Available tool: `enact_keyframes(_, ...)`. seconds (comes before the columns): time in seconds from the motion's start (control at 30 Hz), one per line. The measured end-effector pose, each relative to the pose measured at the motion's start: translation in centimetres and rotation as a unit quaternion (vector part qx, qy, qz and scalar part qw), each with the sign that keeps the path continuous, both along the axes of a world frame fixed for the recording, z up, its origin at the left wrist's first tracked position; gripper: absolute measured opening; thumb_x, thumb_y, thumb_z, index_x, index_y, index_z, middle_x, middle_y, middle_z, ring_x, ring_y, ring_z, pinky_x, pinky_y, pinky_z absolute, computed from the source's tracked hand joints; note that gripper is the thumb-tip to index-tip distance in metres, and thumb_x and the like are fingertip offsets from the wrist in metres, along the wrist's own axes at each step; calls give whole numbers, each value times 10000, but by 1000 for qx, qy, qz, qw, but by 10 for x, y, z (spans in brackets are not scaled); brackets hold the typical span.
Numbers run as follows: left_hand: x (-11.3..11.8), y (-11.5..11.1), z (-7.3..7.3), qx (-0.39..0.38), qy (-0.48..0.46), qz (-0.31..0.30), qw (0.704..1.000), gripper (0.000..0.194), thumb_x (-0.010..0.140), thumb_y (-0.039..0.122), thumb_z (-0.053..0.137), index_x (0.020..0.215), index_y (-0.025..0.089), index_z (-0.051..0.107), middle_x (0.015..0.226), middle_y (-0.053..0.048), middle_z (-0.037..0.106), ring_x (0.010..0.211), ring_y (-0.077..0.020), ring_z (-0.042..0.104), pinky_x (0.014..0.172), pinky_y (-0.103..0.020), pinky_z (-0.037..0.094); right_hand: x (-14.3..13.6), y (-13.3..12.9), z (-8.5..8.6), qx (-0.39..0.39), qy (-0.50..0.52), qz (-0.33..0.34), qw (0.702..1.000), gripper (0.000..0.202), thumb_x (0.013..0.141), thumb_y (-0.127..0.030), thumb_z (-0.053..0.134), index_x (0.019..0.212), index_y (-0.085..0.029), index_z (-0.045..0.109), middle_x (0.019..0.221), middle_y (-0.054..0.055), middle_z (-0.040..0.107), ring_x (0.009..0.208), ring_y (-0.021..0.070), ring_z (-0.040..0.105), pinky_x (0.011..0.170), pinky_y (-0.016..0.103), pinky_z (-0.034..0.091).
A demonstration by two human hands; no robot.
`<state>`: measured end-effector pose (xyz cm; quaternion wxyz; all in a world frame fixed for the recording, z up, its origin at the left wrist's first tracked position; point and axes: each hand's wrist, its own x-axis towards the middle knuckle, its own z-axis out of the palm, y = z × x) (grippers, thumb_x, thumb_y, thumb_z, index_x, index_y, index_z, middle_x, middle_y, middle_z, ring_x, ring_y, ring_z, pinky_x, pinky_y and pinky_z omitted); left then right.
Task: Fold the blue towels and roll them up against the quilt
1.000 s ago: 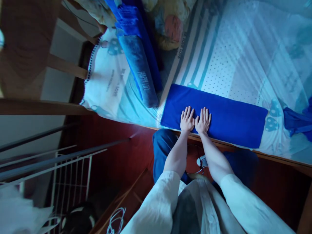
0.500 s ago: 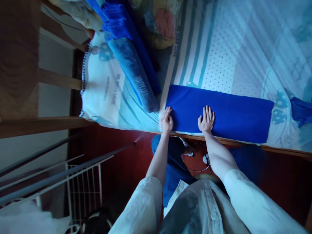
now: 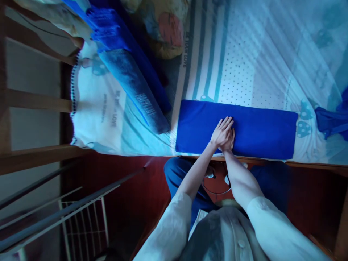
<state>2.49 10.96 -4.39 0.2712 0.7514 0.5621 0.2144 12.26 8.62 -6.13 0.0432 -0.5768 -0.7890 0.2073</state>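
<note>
A folded blue cloth [image 3: 261, 130] lies flat as a long rectangle along the near edge of the bed. My left hand [image 3: 221, 133] rests palm down near its middle, fingers stretched out, and overlaps my right hand [image 3: 230, 140]. The right hand lies on the cloth too, partly hidden under the left, with its visible fingers extended. Neither hand grasps anything. To the left, a folded blue-grey cloth bundle [image 3: 130, 87] with pale lettering lies slantwise on the bed.
The patterned bed sheet [image 3: 239, 87] spreads under the cloths. Crumpled dark blue fabric [image 3: 330, 117] lies at the right. A pillow-like printed thing [image 3: 170, 30] is at the back. Wooden bed rails [image 3: 38, 100] and a metal rack [image 3: 84, 221] stand at left.
My left hand has moved right from the cloth's left edge onto my right hand. The right hand stays near the cloth's middle. The view has shifted slightly.
</note>
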Motion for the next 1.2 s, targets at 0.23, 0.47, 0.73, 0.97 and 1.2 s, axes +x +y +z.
enact_keyframes(0.23, -93, 15, -3, -20, 39, 128, 991, 576, 1018, 337, 333, 1557, 170, 451, 1666, -104, 344, 1596, -238, 173, 1310, -527, 114, -4, -4, 13, 64, 24, -13, 998, 619, 977, -255, 363, 1581, -127, 411, 1637, 140, 404, 1571, 248, 274, 1285, 543, 197)
enact_keyframes(0.47, -155, 16, 7, -44, 61, 316, 946, 646, 1035, 410, 315, 1617, 130, 320, 1708, -117, 228, 1610, -238, 64, 1322, -498, 29, -6, -4, 17, 58, 24, -11, 998, 630, 966, -228, 379, 1588, -130, 397, 1647, 129, 389, 1575, 235, 266, 1297, 524, 174)
enact_keyframes(0.73, -42, 0, 5, -33, -4, 223, 974, 604, 987, 340, 395, 1557, 145, 440, 1677, -139, 303, 1600, -275, 131, 1310, -551, 32, -8, -3, 21, 3, 31, -17, 999, 613, 992, -261, 397, 1597, -164, 391, 1654, 103, 383, 1583, 224, 246, 1313, 470, 129)
enact_keyframes(0.97, -32, -1, 7, -26, -27, 252, 967, 630, 925, 327, 460, 1530, 154, 487, 1635, -155, 386, 1579, -292, 232, 1303, -557, 73, -7, -3, 27, -17, 41, -20, 999, 583, 1018, -264, 417, 1597, -195, 395, 1640, 92, 405, 1572, 226, 280, 1313, 465, 143)
enact_keyframes(1.2, -30, 1, 9, -12, -16, 264, 964, 634, 893, 313, 476, 1506, 160, 517, 1608, -155, 439, 1561, -301, 286, 1298, -558, 108, 24, 44, 40, -11, 29, 69, 997, 546, 1053, -287, 390, 1592, -204, 403, 1667, 52, 360, 1576, 176, 264, 1320, 396, 143)
